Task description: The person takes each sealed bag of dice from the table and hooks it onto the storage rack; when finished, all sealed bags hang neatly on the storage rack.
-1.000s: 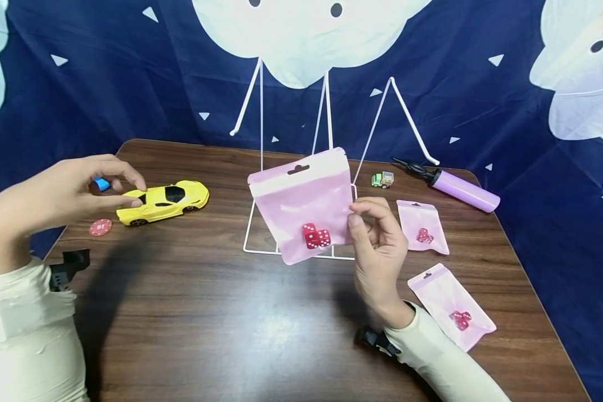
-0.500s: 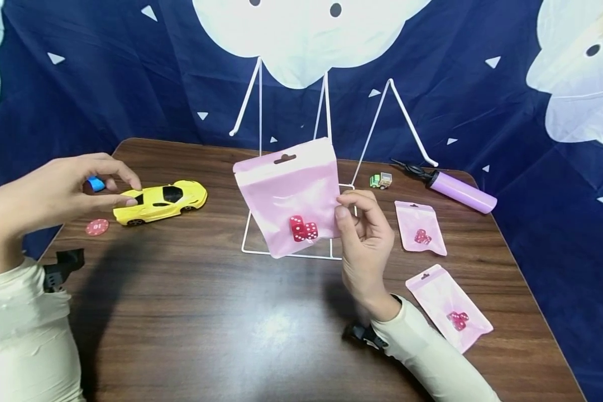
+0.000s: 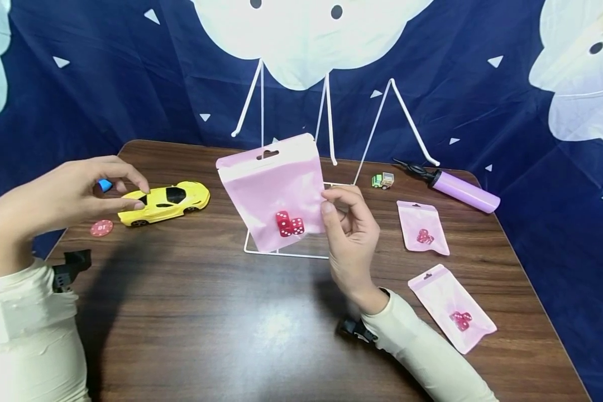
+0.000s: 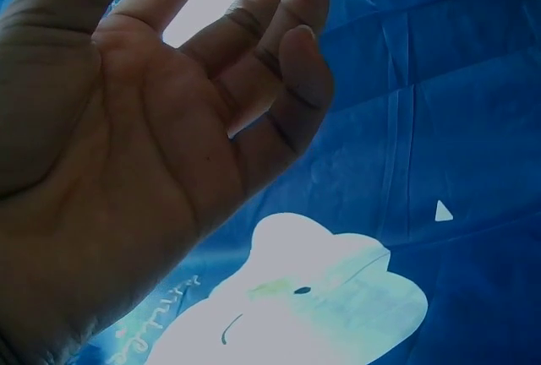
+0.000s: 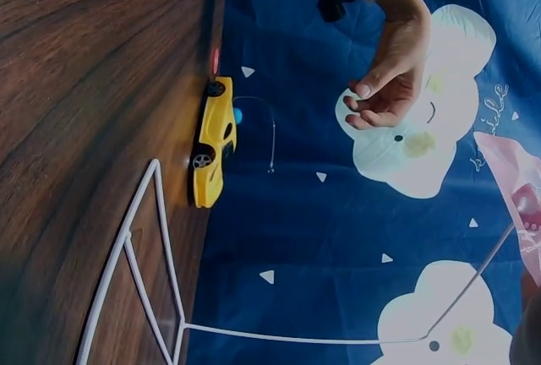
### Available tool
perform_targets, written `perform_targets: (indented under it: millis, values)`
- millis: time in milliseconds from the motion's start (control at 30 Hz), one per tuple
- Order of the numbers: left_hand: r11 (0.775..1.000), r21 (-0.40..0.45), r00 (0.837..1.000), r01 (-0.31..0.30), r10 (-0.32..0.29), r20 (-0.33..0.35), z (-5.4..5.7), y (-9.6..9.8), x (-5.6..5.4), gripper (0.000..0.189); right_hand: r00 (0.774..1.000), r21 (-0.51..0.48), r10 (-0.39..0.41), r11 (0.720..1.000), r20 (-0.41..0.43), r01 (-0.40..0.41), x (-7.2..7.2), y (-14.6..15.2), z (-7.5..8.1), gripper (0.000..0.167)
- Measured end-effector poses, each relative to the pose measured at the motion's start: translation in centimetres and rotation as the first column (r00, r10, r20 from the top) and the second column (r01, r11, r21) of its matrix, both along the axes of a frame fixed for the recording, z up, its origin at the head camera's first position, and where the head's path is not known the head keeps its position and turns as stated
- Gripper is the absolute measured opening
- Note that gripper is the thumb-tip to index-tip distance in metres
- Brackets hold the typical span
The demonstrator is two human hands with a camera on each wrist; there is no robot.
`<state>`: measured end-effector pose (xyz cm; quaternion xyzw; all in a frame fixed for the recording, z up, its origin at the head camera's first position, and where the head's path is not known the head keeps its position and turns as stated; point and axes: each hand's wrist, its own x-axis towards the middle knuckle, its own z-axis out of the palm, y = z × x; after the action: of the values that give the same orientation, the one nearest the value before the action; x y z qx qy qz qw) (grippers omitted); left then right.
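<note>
My right hand (image 3: 354, 240) pinches the right edge of a pink zip bag (image 3: 271, 190) between thumb and forefinger. Red dice (image 3: 288, 223) with white dots show through the lower part of this bag, which is held up, slightly tilted, in front of a white wire display stand (image 3: 286, 255). My left hand (image 3: 87, 190) hangs in the air with loosely bent fingers and nothing between them, overlapping the rear of a yellow toy car (image 3: 168, 204) in the head view. The right wrist view shows that hand well above the car, its palm also filling the left wrist view.
Two more pink bags (image 3: 422, 226) with red dice lie on the right of the wooden table (image 3: 206, 335). Behind them are a purple hand pump (image 3: 464, 191) and a small toy truck (image 3: 383, 180). A red poker chip (image 3: 101, 228) and a blue piece (image 3: 105, 185) lie at left.
The right hand has carried the pink bag leftward and slightly up, in front of the stand's left part. The left hand stays nearly in place.
</note>
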<state>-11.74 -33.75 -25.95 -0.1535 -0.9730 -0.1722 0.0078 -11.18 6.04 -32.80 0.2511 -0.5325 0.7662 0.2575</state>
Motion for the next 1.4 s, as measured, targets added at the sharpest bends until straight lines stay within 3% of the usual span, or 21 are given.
perform_targets:
  millis: [267, 600, 967, 1267, 1400]
  values:
    - [0.997, 0.056, 0.997, 0.061, -0.058, -0.054, -0.9, 0.1, -0.4, 0.031, 0.999, -0.022, 0.04, 0.999, 0.014, -0.039, -0.5, -1.0, 0.1, 0.022]
    - [0.999, 0.021, 0.998, 0.041, -0.04, -0.043, -0.5, 0.2, 0.0, 0.031, 0.995, -0.035, 0.097, 0.995, -0.024, -0.098, -0.8, -3.7, 0.7, 0.021]
    - [0.999, 0.027, 0.999, 0.039, -0.038, -0.036, -0.2, 0.3, -0.1, 0.028, 0.992, -0.054, 0.127, 0.99, -0.002, -0.127, -1.0, -4.9, 0.3, 0.023]
    - [0.999, 0.031, 1.0, 0.02, -0.02, 0.013, -0.1, 0.4, 0.0, 0.029, 0.991, -0.084, 0.127, 0.989, 0.044, -0.123, -1.6, -4.6, 0.2, 0.023]
    - [0.999, 0.035, 1.0, 0.028, -0.027, -0.006, -0.2, 0.4, 0.0, 0.03, 0.986, -0.082, 0.148, 0.986, 0.072, -0.142, -1.7, -4.6, 0.1, 0.024]
